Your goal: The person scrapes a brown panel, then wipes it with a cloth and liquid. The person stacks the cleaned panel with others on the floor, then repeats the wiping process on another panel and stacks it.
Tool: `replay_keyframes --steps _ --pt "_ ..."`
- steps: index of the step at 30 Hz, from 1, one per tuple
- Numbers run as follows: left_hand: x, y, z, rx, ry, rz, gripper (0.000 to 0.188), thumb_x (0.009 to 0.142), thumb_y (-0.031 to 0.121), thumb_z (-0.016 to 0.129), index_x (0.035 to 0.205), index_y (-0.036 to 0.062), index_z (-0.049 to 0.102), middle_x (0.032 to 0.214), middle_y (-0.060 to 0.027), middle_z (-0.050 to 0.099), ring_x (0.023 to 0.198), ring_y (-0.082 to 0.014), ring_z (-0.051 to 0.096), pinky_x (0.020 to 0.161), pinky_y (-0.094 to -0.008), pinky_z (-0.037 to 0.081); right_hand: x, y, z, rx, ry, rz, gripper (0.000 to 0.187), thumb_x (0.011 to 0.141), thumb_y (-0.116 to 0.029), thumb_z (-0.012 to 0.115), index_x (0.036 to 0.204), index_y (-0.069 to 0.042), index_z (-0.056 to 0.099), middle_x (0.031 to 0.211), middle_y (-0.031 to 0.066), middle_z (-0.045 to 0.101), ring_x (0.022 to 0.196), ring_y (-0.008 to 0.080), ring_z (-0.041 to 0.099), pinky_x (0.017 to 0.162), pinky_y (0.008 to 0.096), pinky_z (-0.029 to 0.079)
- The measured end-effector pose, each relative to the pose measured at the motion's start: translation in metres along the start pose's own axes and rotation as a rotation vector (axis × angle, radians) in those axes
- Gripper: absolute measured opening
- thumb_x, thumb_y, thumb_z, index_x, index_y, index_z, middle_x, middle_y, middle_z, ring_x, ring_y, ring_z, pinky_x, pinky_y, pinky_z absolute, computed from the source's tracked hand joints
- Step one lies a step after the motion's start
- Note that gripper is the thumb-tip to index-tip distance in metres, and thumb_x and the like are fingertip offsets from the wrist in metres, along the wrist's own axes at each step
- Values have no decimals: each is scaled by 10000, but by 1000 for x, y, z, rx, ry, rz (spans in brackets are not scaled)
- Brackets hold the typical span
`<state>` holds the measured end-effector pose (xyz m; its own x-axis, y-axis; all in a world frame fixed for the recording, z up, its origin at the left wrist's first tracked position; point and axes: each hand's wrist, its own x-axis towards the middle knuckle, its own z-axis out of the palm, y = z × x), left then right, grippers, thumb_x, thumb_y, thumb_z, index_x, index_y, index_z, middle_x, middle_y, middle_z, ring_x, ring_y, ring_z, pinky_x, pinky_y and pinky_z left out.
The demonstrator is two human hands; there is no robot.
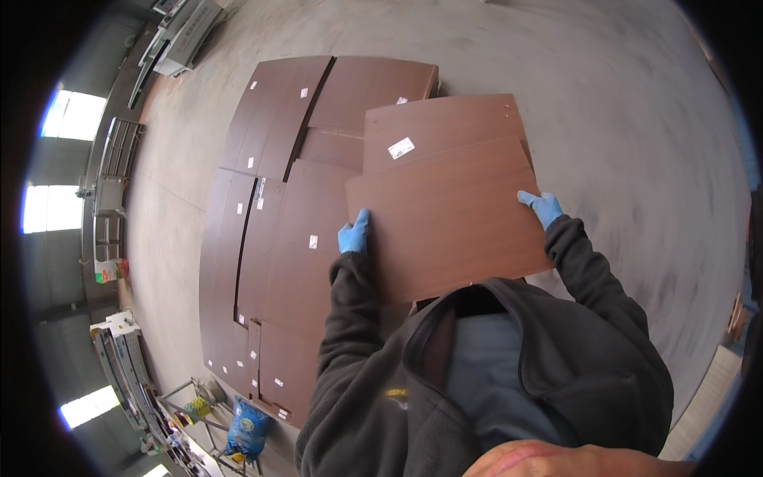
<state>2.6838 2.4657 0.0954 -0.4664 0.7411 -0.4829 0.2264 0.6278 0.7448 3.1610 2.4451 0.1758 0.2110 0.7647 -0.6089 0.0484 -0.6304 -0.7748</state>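
One smooth, faintly grained brown panel (453, 219), rectangular, is held before the person's fuzzy dark jacket (604, 342), blue-gloved left hand (354, 234) and right hand (543, 208) part-closed on opposite edges. Beyond it, a labelled board (449, 123) lies partly covered; brown stacks (270, 230) crowd the left. Grey, scuffed floor (636, 199) stretches toward bright windows (54, 209).

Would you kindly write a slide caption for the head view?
Left hand and right hand, both blue-gloved, hold a brown panel by opposite edges, beside labelled boards.
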Motion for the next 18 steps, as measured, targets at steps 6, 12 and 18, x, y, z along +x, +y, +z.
replay_keyframes --steps 6,12,18 --pt "48 84 107 -111 127 -132 599 849 538 834 777 -35 675 758 -34 621 686 -135 518 648 -339 465 200 -110 -39 -299 -32 4 740 890 -356 813 1337 180 565 1216 238 708 1072 294 704 934 387 567" --pt "83 125 169 -267 256 -265 565 871 506 831 786 -32 683 757 -24 607 679 -127 497 631 -329 444 337 -196 -31 -440 -185 38 754 883 -379 822 1333 173 574 1252 217 691 1109 262 669 985 381 534" --pt "166 137 209 -195 342 -312 633 862 557 797 822 -67 695 767 -85 664 692 -171 578 669 -359 498 447 -244 13 -647 -176 -67 897 872 -449 825 1394 206 504 1317 278 666 1194 336 666 1021 398 535"
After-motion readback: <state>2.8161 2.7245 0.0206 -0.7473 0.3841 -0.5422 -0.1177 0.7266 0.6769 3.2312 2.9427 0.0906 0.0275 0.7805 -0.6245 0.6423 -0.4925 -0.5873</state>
